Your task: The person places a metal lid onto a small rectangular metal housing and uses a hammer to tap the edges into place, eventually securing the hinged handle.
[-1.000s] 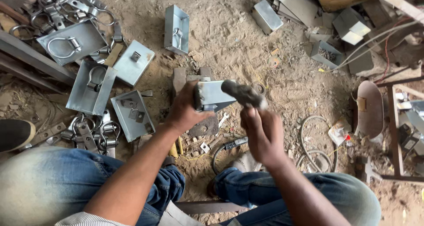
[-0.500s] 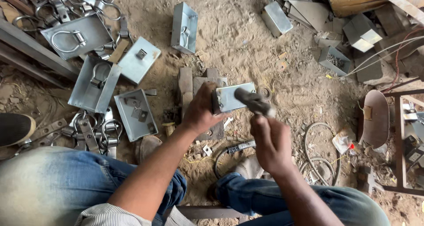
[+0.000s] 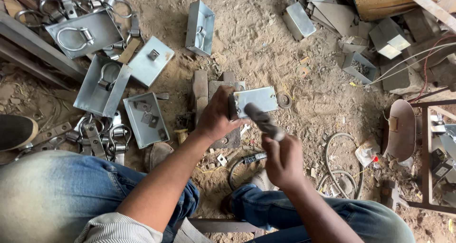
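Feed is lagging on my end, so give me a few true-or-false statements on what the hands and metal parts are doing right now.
1. The left hand grips a flat metal box. True.
2. The right hand is empty. False: it holds a hammer over the box.
3. The box rests on a wooden bench. False: it sits on a metal block on the sandy ground.
4. More metal boxes lie to the person's left. True.
5. A loose shackle pile lies near the left knee. True.
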